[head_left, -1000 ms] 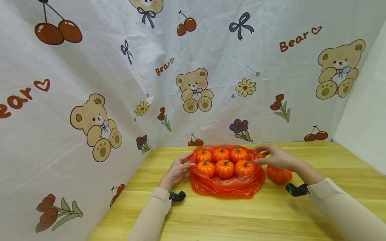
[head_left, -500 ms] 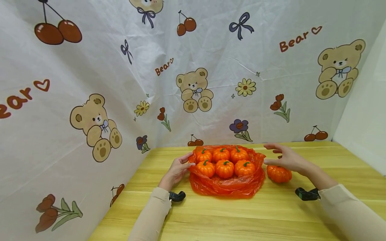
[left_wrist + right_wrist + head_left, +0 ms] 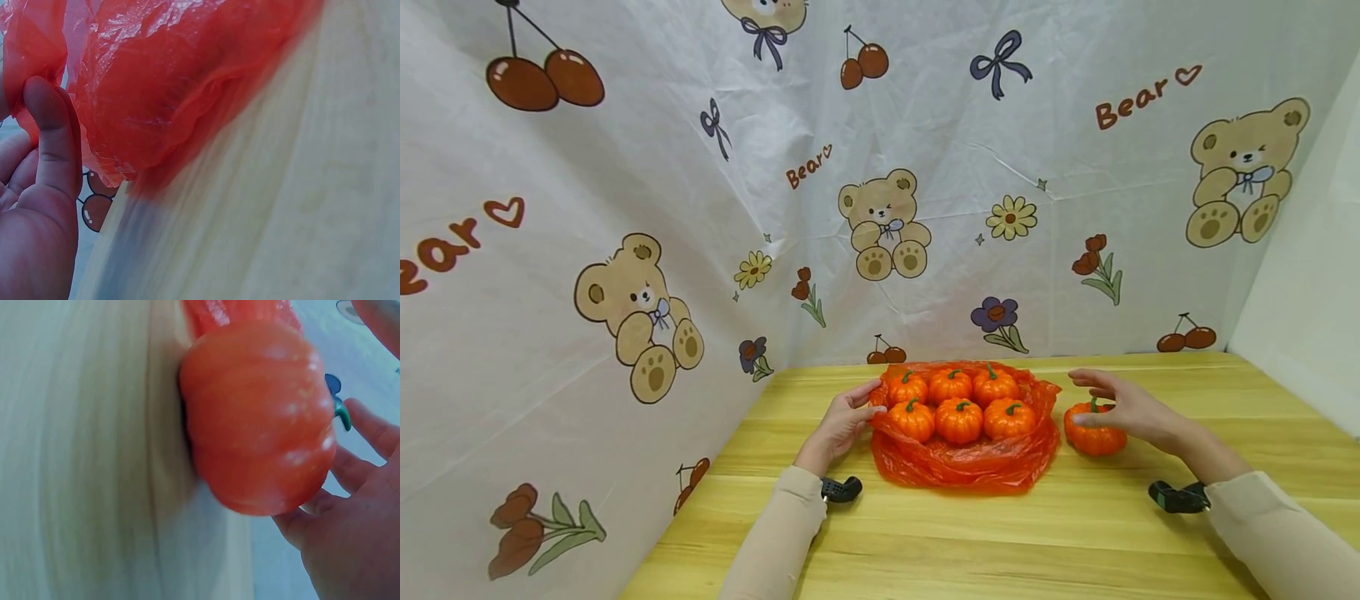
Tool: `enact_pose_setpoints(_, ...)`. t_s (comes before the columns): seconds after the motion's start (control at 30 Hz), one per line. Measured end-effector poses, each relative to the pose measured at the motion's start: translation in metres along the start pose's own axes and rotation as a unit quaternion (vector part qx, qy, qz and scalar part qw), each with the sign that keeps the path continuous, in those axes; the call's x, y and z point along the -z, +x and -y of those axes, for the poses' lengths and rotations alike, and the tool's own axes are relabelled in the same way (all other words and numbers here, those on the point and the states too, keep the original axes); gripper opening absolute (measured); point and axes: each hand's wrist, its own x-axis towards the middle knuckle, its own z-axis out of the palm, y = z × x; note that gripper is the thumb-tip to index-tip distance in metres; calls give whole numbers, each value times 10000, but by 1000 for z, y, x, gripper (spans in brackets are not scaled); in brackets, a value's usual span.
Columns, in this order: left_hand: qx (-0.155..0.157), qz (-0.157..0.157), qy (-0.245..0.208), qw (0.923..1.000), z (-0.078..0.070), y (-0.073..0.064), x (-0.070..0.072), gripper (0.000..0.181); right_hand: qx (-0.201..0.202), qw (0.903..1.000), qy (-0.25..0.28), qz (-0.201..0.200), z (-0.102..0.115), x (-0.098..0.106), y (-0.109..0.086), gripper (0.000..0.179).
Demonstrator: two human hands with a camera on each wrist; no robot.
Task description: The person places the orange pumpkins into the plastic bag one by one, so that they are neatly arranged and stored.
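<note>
A thin red plastic bag (image 3: 962,471) lies on the table with its mouth turned up, holding several small orange pumpkins (image 3: 958,420) with green stems. The left hand (image 3: 841,423) pinches the bag's left rim between thumb and fingers, and the left wrist view shows the red film (image 3: 156,94) caught there. To the right of the bag sits one more pumpkin (image 3: 1099,435) on the bare wood. Over and behind it the right hand (image 3: 1138,412) is spread, thumb and fingers apart. In the right wrist view the fingers (image 3: 369,428) are beside the pumpkin's stem side; whether they touch it I cannot tell.
The pale wooden table (image 3: 970,550) runs up to a white cloth backdrop (image 3: 970,275) printed with bears, cherries and flowers, which also covers the left side. A plain white wall (image 3: 1300,333) stands at the right. Each wrist carries a black camera mount (image 3: 1180,497).
The right hand has left the bag's right rim and moved right, then lower, to the lone pumpkin. The left hand and the bag have stayed in place.
</note>
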Motion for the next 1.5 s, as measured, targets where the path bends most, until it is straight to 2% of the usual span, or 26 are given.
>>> enact_pose_setpoints(0.5, 61, 28, -27, 10000, 0, 0, 0, 66, 68, 9999, -63, 122, -30, -2, -7, 79)
enact_pose_setpoints(0.77, 85, 79, 27, 9999, 2, -1, 1, 64, -171, 9981, 82, 581, -37, -2, -9, 86)
enact_pose_setpoints(0.87, 92, 37, 44, 9999, 2, -3, 1, 64, -225, 9978, -2, 625, -37, -2, -8, 85)
enact_pose_setpoints(1.17, 96, 81, 45, 9999, 1, -2, 0, 65, -156, 9982, 196, 540, -31, 1, -6, 80)
enact_pose_setpoints(1.5, 73, 7, 31, 10000, 0, 1, -1, 65, -167, 9972, 304, 657, -1, 15, -2, 73)
